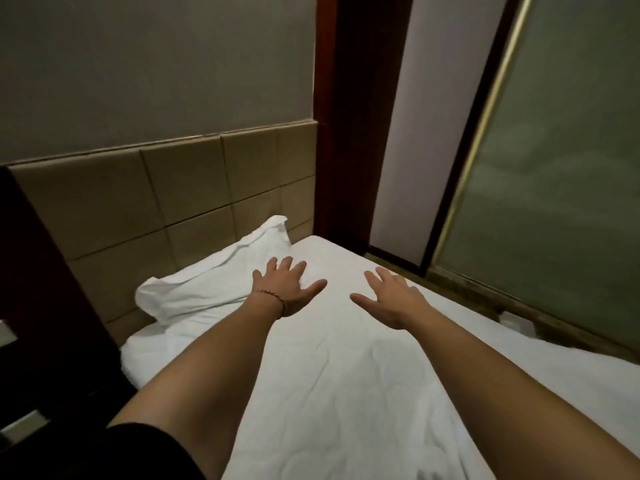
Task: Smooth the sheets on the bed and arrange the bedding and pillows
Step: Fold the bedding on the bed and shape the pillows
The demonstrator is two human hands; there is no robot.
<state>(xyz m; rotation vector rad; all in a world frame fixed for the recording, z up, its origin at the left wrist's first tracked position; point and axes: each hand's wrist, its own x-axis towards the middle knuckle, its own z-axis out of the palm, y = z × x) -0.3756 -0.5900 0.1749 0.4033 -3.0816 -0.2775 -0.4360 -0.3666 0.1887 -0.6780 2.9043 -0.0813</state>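
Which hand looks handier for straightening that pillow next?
Probably the left hand: its spread fingers already lie at the edge of the pillow by the headboard. The right hand is open over bare sheet, farther from it.

It was a bedroom, likely a hotel room: a bed in white sheets met a tan padded headboard, a white pillow at its head, frosted glass panel alongside.
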